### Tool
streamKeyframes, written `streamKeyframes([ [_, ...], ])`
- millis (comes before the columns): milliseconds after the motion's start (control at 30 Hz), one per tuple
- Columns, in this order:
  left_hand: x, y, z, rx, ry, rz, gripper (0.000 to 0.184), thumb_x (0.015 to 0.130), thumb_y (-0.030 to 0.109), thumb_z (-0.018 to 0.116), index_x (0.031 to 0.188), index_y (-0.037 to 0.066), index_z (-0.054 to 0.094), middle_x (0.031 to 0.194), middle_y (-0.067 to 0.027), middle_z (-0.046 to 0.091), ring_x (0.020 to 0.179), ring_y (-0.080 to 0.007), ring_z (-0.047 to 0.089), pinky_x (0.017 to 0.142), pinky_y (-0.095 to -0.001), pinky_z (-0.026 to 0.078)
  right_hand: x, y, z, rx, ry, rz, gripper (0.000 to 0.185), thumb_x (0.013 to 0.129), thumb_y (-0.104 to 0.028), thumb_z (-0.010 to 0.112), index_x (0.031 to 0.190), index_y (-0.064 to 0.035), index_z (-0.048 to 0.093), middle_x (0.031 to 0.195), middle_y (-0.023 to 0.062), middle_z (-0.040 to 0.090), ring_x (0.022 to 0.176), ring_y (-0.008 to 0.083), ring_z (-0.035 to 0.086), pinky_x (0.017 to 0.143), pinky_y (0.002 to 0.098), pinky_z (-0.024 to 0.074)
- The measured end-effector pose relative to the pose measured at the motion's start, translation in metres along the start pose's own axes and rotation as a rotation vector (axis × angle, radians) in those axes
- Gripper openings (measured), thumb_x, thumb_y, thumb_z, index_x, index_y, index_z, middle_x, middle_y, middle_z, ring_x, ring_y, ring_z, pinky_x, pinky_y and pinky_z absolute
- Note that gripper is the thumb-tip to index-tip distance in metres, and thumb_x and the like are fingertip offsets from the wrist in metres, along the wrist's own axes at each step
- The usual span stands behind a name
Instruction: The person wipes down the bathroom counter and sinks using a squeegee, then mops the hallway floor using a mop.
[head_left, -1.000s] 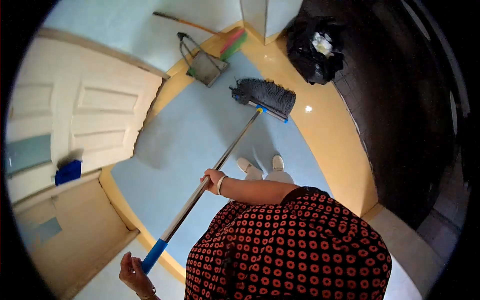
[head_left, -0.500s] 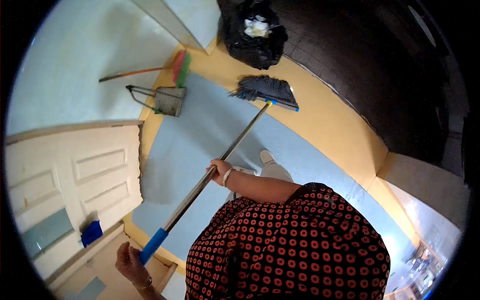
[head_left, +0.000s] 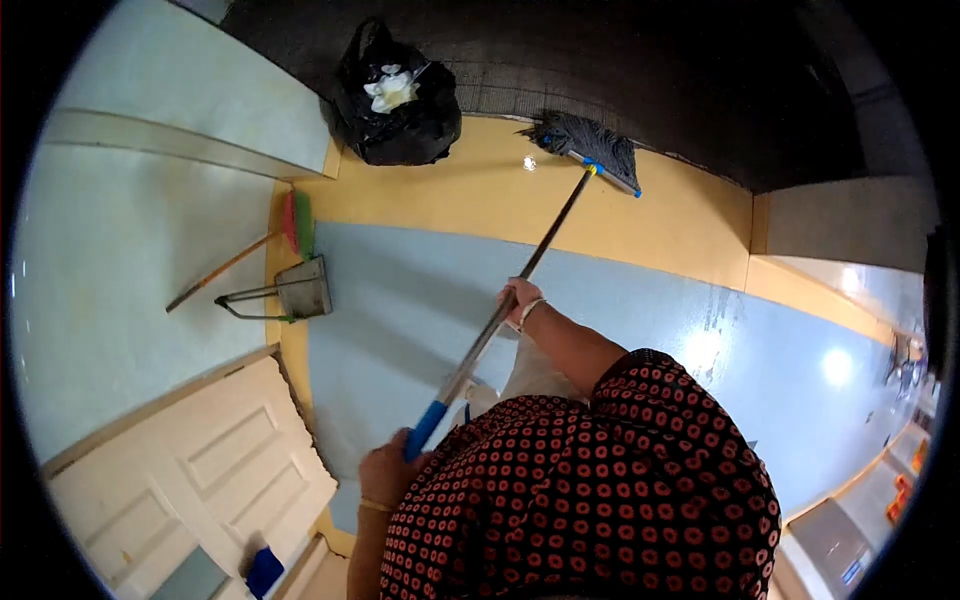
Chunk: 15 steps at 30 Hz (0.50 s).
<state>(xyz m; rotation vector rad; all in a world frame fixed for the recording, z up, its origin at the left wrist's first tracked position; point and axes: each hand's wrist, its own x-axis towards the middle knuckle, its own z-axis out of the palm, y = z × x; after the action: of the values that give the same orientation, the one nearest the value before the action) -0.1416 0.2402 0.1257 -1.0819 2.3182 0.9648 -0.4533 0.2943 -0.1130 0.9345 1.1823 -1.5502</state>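
A long metal mop pole [head_left: 556,232] runs diagonally from a blue grip [head_left: 426,430] up to a dark grey, stringy mop head [head_left: 590,140]. My right hand [head_left: 519,300], with a white band at the wrist, is wrapped round the middle of the pole. At the lower end, my left hand [head_left: 392,468] is closed at the blue grip, its fingers partly hidden. The mop head lies on the yellow floor border [head_left: 460,205], against the edge of the dark area.
A black bag [head_left: 400,130] with white and yellowish waste stands left of the mop head. A dustpan [head_left: 303,288] and a pink and green broom [head_left: 298,222] are by the left wall. A panelled door [head_left: 215,470] is at lower left.
The view has turned right, and the bag, dustpan and broom appear farther left. The mop head has moved from the blue floor onto the yellow border, to the dark edge.
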Motion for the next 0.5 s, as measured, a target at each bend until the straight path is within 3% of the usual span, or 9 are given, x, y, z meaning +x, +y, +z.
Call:
streamKeyframes([
  [67, 0.001, -0.011, 0.020, 0.027, -0.126, 0.031, 0.034, 0.071, 0.032, 0.050, 0.097, 0.011, 0.042, 0.061, -0.0113, 0.055, 0.056, -0.0287, 0.054, 0.047, -0.0361, 0.042, -0.024, -0.010, 0.001, -0.160, -0.003, -0.067, 0.016, 0.068, -0.010, 0.046, 0.055, -0.0058, 0.039, 0.047, 0.0077, 0.040, 0.042, 0.0197, 0.042, 0.039, 0.0309, 0.0366],
  [167, -0.026, -0.035, 0.042, 0.003, -0.088, 0.004, 0.031, 0.074, 0.028, 0.045, 0.100, 0.013, 0.038, 0.060, -0.0118, 0.054, 0.055, -0.0289, 0.054, 0.045, -0.0372, 0.041, 0.017, 0.019, -0.002, -0.244, 0.093, -0.157, 0.015, 0.068, -0.012, 0.047, 0.057, -0.0045, 0.041, 0.046, 0.0078, 0.041, 0.039, 0.0200, 0.043, 0.033, 0.0312, 0.0340],
  [233, -0.031, -0.027, 0.030, 0.028, -0.141, -0.020, 0.029, 0.074, 0.026, 0.043, 0.100, 0.013, 0.038, 0.060, -0.0118, 0.054, 0.055, -0.0289, 0.054, 0.044, -0.0374, 0.040, -0.036, 0.007, 0.017, -0.457, 0.107, -0.190, 0.017, 0.066, -0.013, 0.048, 0.054, -0.0053, 0.039, 0.045, 0.0089, 0.041, 0.036, 0.0198, 0.040, 0.031, 0.0318, 0.0343],
  [433, -0.034, 0.013, -0.020, 0.135, -0.282, -0.127, 0.026, 0.074, 0.023, 0.043, 0.097, 0.012, 0.040, 0.059, -0.0115, 0.054, 0.053, -0.0281, 0.053, 0.044, -0.0368, 0.039, -0.022, 0.005, 0.006, -0.124, 0.246, -0.132, 0.015, 0.071, -0.017, 0.048, 0.067, -0.0026, 0.044, 0.048, 0.0090, 0.042, 0.037, 0.0201, 0.043, 0.031, 0.0318, 0.0341],
  [500, -0.057, -0.004, -0.025, 0.155, -0.094, -0.036, 0.028, 0.069, 0.023, 0.051, 0.093, 0.009, 0.043, 0.057, -0.0110, 0.053, 0.052, -0.0277, 0.054, 0.044, -0.0363, 0.039, -0.029, 0.036, 0.009, -0.249, 0.288, -0.108, 0.015, 0.072, -0.017, 0.047, 0.069, -0.0025, 0.043, 0.048, 0.0097, 0.042, 0.037, 0.0203, 0.043, 0.031, 0.0312, 0.0348],
])
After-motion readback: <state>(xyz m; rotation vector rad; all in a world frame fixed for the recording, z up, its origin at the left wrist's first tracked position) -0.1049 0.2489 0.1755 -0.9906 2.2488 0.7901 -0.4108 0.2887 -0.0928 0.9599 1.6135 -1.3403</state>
